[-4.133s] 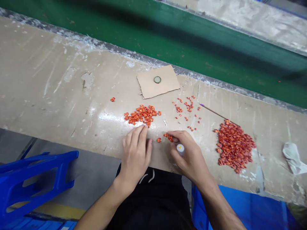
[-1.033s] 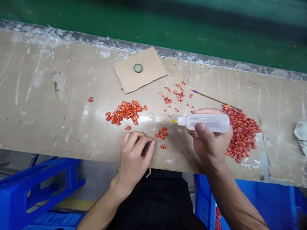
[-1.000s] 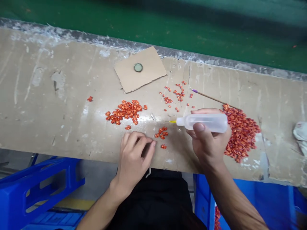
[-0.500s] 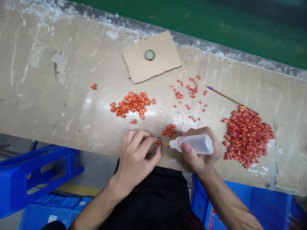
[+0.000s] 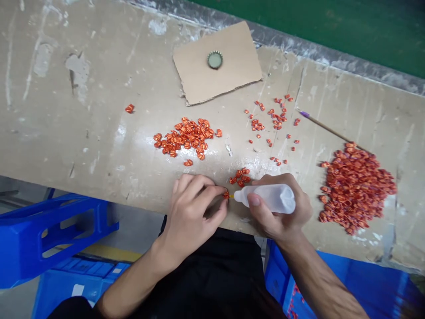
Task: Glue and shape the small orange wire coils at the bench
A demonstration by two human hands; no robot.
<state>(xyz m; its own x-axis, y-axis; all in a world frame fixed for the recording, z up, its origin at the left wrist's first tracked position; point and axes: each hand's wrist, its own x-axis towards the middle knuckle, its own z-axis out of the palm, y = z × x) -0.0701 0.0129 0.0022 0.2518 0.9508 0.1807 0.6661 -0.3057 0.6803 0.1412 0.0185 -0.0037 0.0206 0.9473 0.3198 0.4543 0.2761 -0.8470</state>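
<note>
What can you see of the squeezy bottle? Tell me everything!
The squeeze bottle is translucent milky plastic, with a tapering white cap and thin yellow tip. It lies nearly level in the right hand, thumb on its side. The tip points left, at a small orange piece held by the left hand.

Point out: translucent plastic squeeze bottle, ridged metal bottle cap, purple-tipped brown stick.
Translucent plastic squeeze bottle (image 5: 270,199), head view, body.
Ridged metal bottle cap (image 5: 215,60), head view, green centre.
Purple-tipped brown stick (image 5: 332,130), head view, shaft middle.

2 hands (image 5: 191,217) (image 5: 282,212), 1 squeeze bottle (image 5: 274,199), 1 bottle cap (image 5: 215,60).
</note>
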